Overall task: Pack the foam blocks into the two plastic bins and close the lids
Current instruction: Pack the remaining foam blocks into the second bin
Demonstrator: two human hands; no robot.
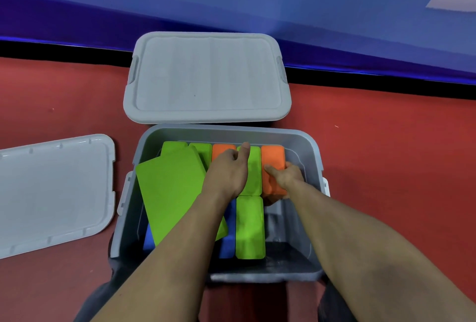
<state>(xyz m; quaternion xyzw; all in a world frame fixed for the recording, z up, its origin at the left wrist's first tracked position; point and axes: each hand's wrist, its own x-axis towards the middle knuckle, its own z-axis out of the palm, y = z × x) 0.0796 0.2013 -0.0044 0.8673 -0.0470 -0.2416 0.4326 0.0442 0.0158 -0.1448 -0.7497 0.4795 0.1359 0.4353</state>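
Note:
An open grey bin [313, 156] sits in front of me, holding green, orange and blue foam blocks standing on edge. My right hand [284, 176] grips an orange block [273, 159] at the bin's right side, thumb on its near face. My left hand [229, 169] rests on the upright blocks in the far row, thumb on a green block [253, 177] and fingers curled over an orange one [221, 151]. A large green slab [170, 192] leans tilted at the left. A second green block [249, 229] and a blue block [228, 244] stand nearer me.
A closed grey bin with its lid [206, 76] on stands just beyond the open one. A loose grey lid [54, 192] lies upside down on the red floor [386, 154] at the left. A blue wall runs behind.

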